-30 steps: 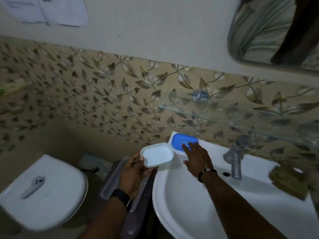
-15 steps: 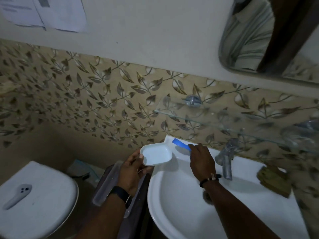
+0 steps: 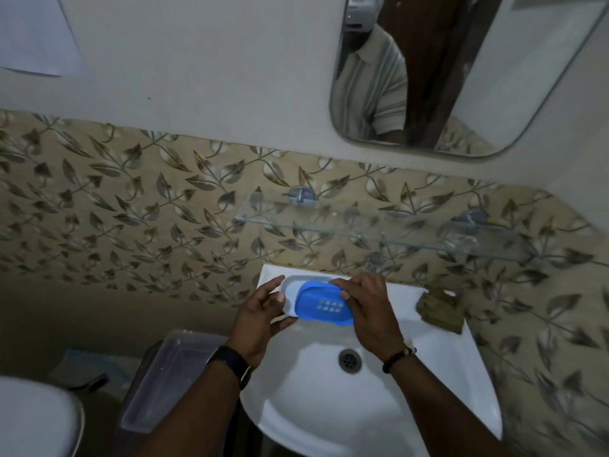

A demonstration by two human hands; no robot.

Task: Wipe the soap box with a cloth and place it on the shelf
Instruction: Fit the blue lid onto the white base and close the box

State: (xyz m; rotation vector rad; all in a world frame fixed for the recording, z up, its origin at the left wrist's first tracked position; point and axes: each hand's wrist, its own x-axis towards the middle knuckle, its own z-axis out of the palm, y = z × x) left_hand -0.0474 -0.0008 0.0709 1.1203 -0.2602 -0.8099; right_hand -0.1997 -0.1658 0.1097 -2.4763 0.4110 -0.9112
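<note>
At the far left a white toilet lid (image 3: 34, 420) shows, and beside the washbasin (image 3: 438, 384) stands a clear plastic bin (image 3: 164, 371). Over the basin's back-left corner, the left hand (image 3: 263, 316) grips the white soap-box tray (image 3: 291, 286) by its left end, while the right hand (image 3: 369, 308) pinches the blue slotted insert (image 3: 321, 306), which lies tilted across the tray. A brownish cloth (image 3: 440, 310) sits on the basin's back-right edge, below the glass shelf (image 3: 379, 225).
</note>
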